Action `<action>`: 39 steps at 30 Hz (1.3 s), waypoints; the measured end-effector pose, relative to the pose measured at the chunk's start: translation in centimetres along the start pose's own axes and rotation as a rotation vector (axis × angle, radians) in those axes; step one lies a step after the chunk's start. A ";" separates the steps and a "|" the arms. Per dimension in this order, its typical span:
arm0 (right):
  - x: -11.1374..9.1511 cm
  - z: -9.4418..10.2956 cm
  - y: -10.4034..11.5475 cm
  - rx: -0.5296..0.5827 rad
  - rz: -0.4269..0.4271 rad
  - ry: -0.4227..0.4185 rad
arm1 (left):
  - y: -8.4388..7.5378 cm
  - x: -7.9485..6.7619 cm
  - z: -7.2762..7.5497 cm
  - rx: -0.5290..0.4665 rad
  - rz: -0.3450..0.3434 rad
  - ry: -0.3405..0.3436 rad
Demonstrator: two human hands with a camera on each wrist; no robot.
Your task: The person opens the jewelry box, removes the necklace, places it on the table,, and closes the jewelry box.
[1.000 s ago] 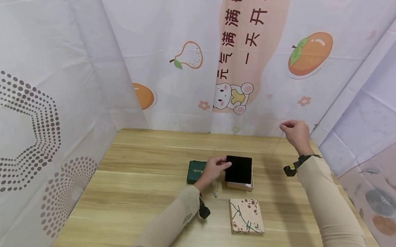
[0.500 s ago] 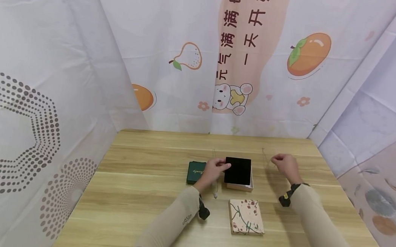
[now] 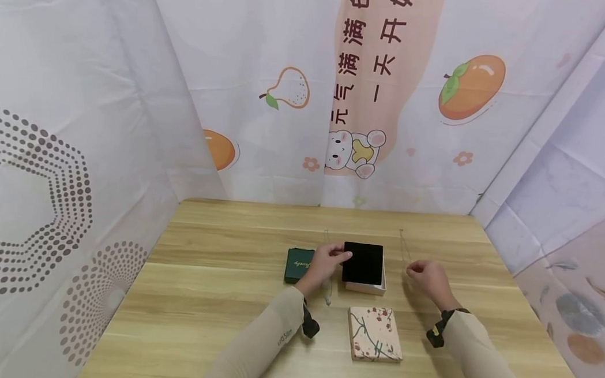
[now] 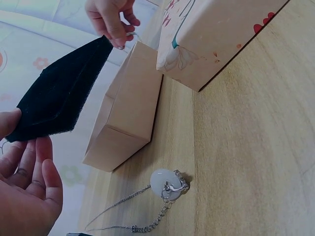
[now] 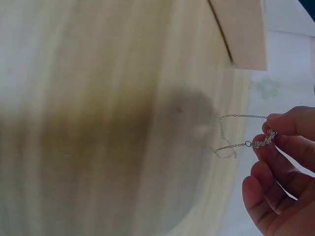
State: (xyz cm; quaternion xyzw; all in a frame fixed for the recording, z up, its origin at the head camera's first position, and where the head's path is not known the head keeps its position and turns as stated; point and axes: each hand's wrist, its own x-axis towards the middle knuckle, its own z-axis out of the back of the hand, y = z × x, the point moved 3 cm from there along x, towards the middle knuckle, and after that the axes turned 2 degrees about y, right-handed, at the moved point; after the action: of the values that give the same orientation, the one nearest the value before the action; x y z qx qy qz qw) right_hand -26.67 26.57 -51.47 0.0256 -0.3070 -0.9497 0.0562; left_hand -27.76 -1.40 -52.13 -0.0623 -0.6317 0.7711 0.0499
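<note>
My left hand (image 3: 324,266) pinches the edge of a square black velvet pad (image 3: 363,264) between thumb and fingers. The pad is held over an uncovered cream box (image 4: 129,93) and hides most of its inside in the head view. To the right of that box, my right hand (image 3: 430,283) pinches a thin silver necklace (image 5: 263,142) by a part set with small sparkling stones. Its chain (image 3: 405,245) trails away from the fingertips onto the wooden table. Another silver necklace with a round white pendant (image 4: 165,184) lies on the table beside the cream box, partly beneath my left hand in the head view.
A flower-printed box lid (image 3: 375,335) lies in front of the cream box. Left of my left hand stands a small dark green box (image 3: 298,264) with gold lettering. A printed curtain (image 3: 252,168) hangs behind the table's back edge.
My right hand has come down from above the table's back right with the necklace, whose chain now lies partly on the table. My left hand and the velvet pad have stayed put.
</note>
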 end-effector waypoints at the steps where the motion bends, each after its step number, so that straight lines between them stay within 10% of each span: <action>1: -0.1 -0.2 0.0 0.003 -0.001 0.008 | 0.0 0.0 0.0 0.001 -0.001 -0.002; 39: -2.8 -2.9 0.4 -0.174 0.041 0.110 | -0.3 -0.1 0.0 -0.033 0.007 0.009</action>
State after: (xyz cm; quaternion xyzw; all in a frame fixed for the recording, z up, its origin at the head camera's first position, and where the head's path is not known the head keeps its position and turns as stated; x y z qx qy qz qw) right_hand -23.65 24.92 -53.55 0.0664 -0.2202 -0.9686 0.0944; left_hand -27.64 -1.31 -51.82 -0.0688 -0.6438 0.7605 0.0489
